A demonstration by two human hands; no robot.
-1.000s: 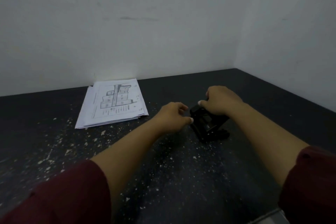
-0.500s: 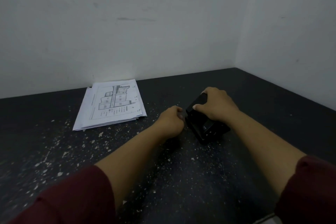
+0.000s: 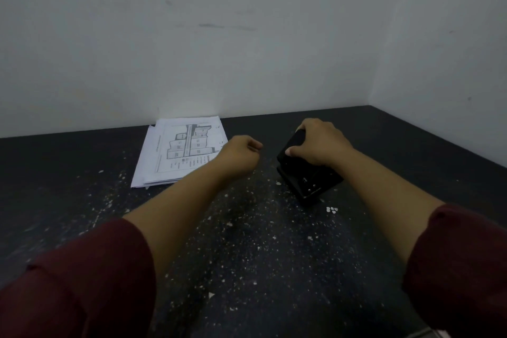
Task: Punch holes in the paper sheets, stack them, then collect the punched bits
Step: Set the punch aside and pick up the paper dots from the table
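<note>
A black hole punch [image 3: 308, 178] rests on the dark speckled table [image 3: 274, 255], right of centre. My right hand [image 3: 319, 145] grips its lever from above, thumb on the near side. To its left my left hand [image 3: 241, 156] hovers with fingers curled shut, apart from the punch, nothing visible in it. A stack of white printed paper sheets [image 3: 175, 151] lies at the back left, partly covered by my left wrist. A small cluster of white punched bits [image 3: 332, 210] lies just in front of the punch.
White walls close off the back and right of the table, meeting in a corner at the far right. Many pale flecks are scattered over the table surface, thickest at the left and centre.
My left hand has drawn away from the punch to the left. My right hand has shifted further onto the lever. A cluster of white bits now shows in front of the punch.
</note>
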